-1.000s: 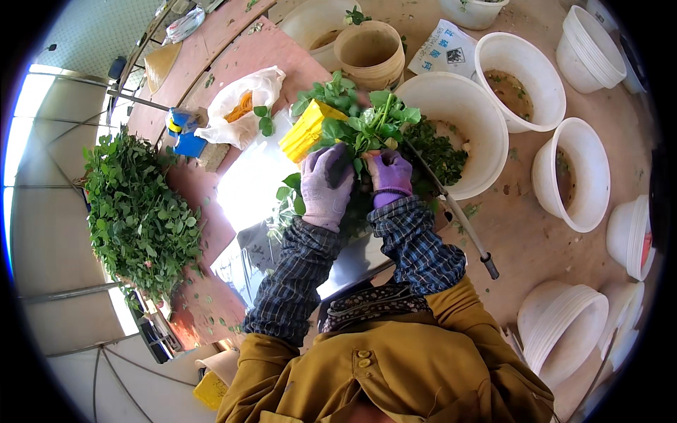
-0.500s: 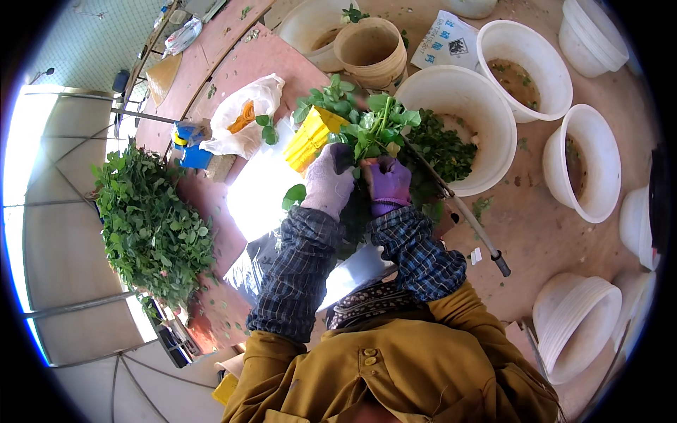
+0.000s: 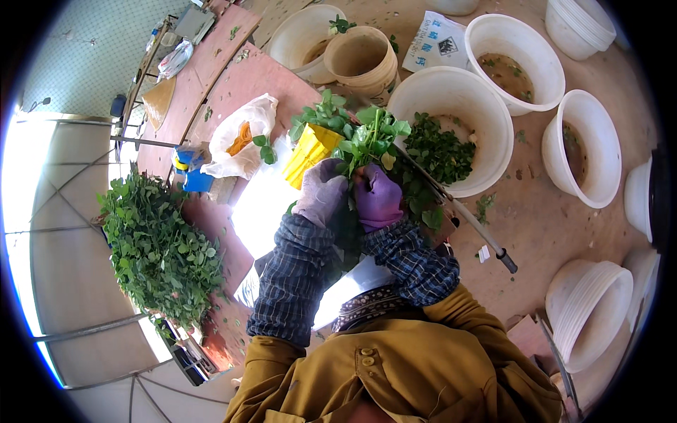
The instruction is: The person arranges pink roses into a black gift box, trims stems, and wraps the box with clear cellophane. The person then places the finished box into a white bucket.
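Fingers of both gloved hands are curled shut around one bunch of green cuttings (image 3: 370,137), held upright in front of the chest. Left hand (image 3: 321,194), in a pale grey glove, wraps the stems from the left; right hand (image 3: 377,197), in a purple glove, clamps them from the right, the two touching. The leafy tops fan out above the gloves, soft and thin-stemmed, so by my judgement the grip should stay low on the stems and only firm enough to keep them aligned, since squeezing would bruise them.

Just left of the bunch a stack of yellow plastic pots (image 3: 310,151) lies tilted, ribbed and glossy. Behind the bunch, to the far right, a large white bucket (image 3: 486,116) holds loose green leaves over dark soil. A thin metal rod (image 3: 472,225) with a dark grip runs diagonally past the right hand. Further left on the reddish table (image 3: 240,77) sit a crumpled clear plastic bag (image 3: 240,137) with something orange inside and a small blue box (image 3: 194,173). Far left, a broad heap of leafy sprigs (image 3: 159,247) spreads out. More round white buckets (image 3: 585,151) stand on the sandy floor to the right.
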`<state>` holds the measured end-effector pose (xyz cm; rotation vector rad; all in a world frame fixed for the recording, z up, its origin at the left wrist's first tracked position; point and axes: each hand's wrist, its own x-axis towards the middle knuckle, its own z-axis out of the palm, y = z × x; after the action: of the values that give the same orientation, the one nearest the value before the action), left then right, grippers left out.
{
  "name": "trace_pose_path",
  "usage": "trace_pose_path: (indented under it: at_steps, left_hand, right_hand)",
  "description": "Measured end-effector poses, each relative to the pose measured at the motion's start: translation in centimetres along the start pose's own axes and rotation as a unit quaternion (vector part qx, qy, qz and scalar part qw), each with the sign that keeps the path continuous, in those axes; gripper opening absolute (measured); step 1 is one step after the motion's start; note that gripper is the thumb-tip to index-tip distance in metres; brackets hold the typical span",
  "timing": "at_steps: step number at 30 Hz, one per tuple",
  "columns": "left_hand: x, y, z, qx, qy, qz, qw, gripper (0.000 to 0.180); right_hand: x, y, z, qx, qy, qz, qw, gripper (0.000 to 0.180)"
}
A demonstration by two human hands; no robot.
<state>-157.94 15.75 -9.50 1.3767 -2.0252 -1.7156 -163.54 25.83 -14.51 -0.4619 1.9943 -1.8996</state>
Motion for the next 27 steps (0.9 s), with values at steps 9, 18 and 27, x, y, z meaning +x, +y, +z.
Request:
trace_pose_path:
  at_steps: [9, 18, 27]
  left_hand:
    - [0.0, 1.1, -0.8, -0.090, -0.059, -0.033, 0.994, 0.036]
    - [-0.7, 2.1, -0.2, -0.120, -0.060, -0.060, 0.989, 0.036]
    - [-0.3, 1.3, -0.5, -0.116, -0.050, -0.040, 0.991, 0.036]
  right_hand:
    - [-0.8, 0.6, 0.3, 0.052, 0.038, -0.061, 0.996, 0.023]
    - [-0.8, 1.0, -0.1, -0.086, 0.026, -0.167, 0.982, 0.023]
    - [-1.0, 1.3, 0.1, -0.019, 0.048, -0.188, 0.981, 0.023]
